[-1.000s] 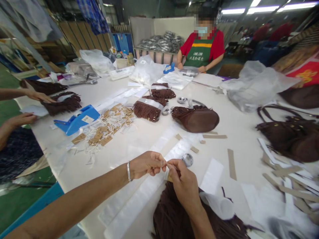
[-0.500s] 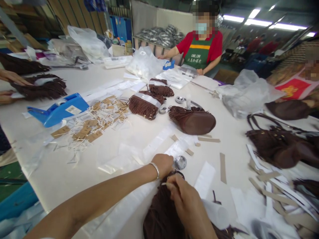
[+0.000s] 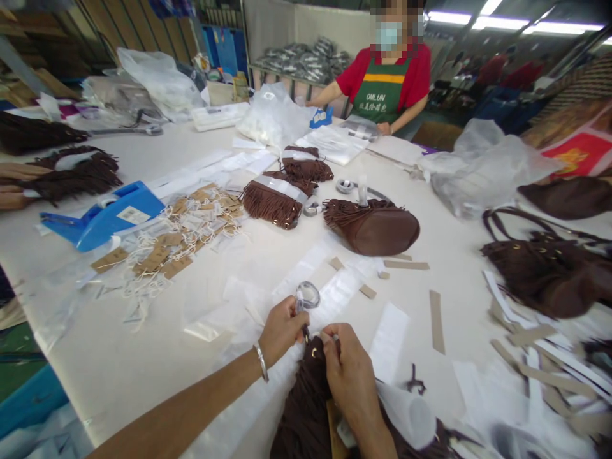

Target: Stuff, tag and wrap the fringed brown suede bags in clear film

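Note:
A dark brown fringed handbag (image 3: 299, 408) lies at the near edge of the table, in front of me. My left hand (image 3: 283, 331) is closed around a strap at the bag's top, and a grey-wrapped strap coil (image 3: 308, 294) sticks out beyond its fingers. My right hand (image 3: 351, 363) pinches the bag's upper rim beside a gold eyelet (image 3: 314, 352). Beneath the right wrist a tan strip (image 3: 336, 430) shows against the bag. A roll of translucent white wrapping (image 3: 415, 417) sits just right of that hand.
Several wrapped brown bags (image 3: 377, 226) lie mid-table. Corded tan tags (image 3: 165, 248) are heaped beside a blue tape dispenser (image 3: 108, 213) at left. Paper strips (image 3: 540, 370) and another handbag (image 3: 540, 274) occupy the right. A masked co-worker (image 3: 389, 83) stands opposite; another person's hands (image 3: 16, 185) are at far left.
My left hand has moved left with the strap coil. My right hand has shifted to the bag's rim, and a tan strip now shows under its wrist. The view has shifted slightly.

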Action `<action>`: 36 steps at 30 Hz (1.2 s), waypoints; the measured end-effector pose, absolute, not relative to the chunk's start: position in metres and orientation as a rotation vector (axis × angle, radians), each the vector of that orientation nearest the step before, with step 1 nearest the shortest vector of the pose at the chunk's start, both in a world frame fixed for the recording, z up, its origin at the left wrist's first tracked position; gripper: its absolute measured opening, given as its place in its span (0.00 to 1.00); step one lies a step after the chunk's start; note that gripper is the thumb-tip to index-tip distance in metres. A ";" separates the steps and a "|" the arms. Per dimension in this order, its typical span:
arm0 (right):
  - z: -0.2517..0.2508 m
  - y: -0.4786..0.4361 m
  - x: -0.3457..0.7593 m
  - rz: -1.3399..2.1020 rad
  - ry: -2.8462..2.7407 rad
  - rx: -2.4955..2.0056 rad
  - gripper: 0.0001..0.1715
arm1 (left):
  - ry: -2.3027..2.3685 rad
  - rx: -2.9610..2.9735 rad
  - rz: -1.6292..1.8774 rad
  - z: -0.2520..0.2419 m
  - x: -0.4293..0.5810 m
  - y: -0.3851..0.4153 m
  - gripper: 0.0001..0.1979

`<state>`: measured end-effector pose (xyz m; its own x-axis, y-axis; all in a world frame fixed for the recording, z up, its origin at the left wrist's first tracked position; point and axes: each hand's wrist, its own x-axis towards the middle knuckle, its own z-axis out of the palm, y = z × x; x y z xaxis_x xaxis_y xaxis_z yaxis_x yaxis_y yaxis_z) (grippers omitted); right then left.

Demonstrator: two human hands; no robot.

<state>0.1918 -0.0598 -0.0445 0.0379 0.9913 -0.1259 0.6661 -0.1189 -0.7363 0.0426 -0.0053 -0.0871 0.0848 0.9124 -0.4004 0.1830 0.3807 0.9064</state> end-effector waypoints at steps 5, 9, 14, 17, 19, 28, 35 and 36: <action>-0.046 -0.059 0.189 0.844 -1.703 -1.791 0.08 | 1.306 1.001 0.809 -0.090 0.041 -0.006 0.07; -0.046 -0.059 0.190 0.859 -1.742 -1.762 0.09 | 1.273 0.987 0.841 -0.087 0.042 -0.006 0.08; -0.047 -0.058 0.190 0.885 -1.781 -1.729 0.09 | 1.265 0.973 0.841 -0.085 0.042 -0.004 0.07; -0.047 -0.057 0.190 0.886 -1.806 -1.724 0.10 | 1.261 0.969 0.835 -0.085 0.042 -0.003 0.07; -0.046 -0.057 0.190 0.881 -1.820 -1.722 0.10 | 1.263 0.957 0.834 -0.084 0.042 -0.003 0.08; -0.046 -0.057 0.190 0.836 -1.850 -1.691 0.10 | 1.258 0.924 0.847 -0.083 0.043 -0.003 0.08; -0.045 -0.057 0.190 0.813 -1.866 -1.661 0.11 | 1.250 0.881 0.861 -0.080 0.044 -0.002 0.09; -0.046 -0.057 0.190 0.810 -1.868 -1.662 0.11 | 1.249 0.872 0.862 -0.079 0.044 -0.002 0.09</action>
